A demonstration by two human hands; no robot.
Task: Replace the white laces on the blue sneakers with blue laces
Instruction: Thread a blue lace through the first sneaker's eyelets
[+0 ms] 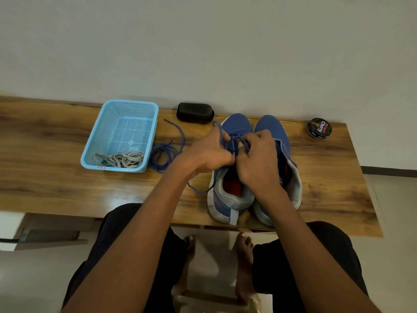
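Two blue sneakers stand side by side on the wooden table, toes toward the wall: the left sneaker and the right sneaker. My left hand and my right hand both pinch a blue lace over the left sneaker's eyelets. One end of that lace trails off the shoe's left side toward the table's front. A second blue lace lies coiled on the table between the basket and the shoes. The white laces lie in the basket's near end.
A light blue plastic basket stands left of the shoes. A black shoe brush lies by the wall behind them. A round shoe polish tin sits at the table's right end. My knees and bare feet are below the table's front edge.
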